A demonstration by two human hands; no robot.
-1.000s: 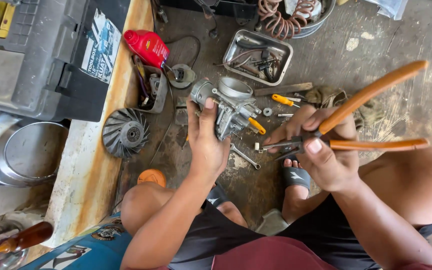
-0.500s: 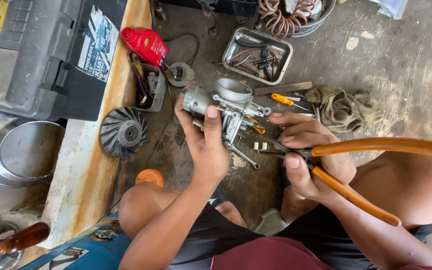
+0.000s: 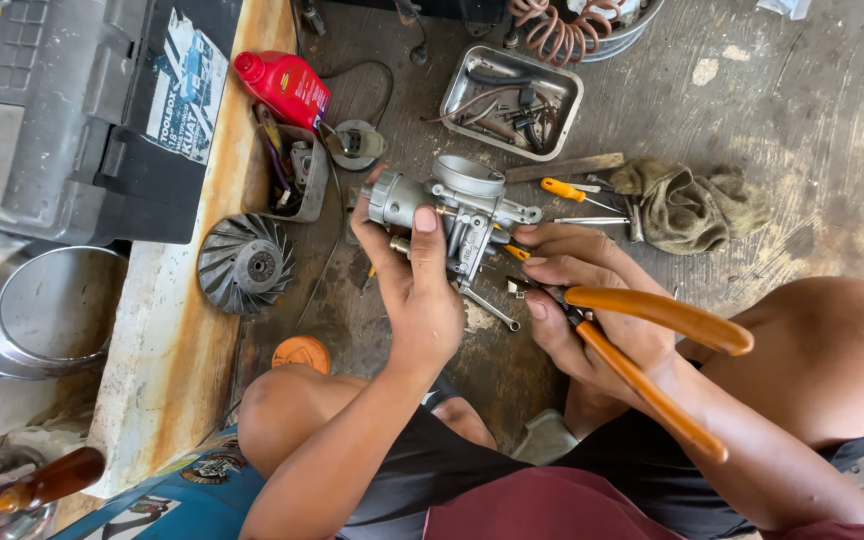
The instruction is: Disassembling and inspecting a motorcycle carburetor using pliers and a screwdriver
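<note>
black shorts [image 3: 422, 470], maroon shirt [image 3: 552, 510]

My left hand [image 3: 420, 290] covers the underside of the grey metal carburettor [image 3: 452, 210]. My right hand [image 3: 592, 300] hides the jaws of the orange-handled pliers [image 3: 652, 345]. The coiled copper-coloured hose [image 3: 562, 25] is cut off by the top edge. The small parts in the rectangular metal tray [image 3: 452, 100] are too jumbled to tell apart.

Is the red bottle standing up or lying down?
Lying down. The red plastic bottle rests on its side on the floor beside the grey toolbox, its cap pointing toward the upper left.
</note>
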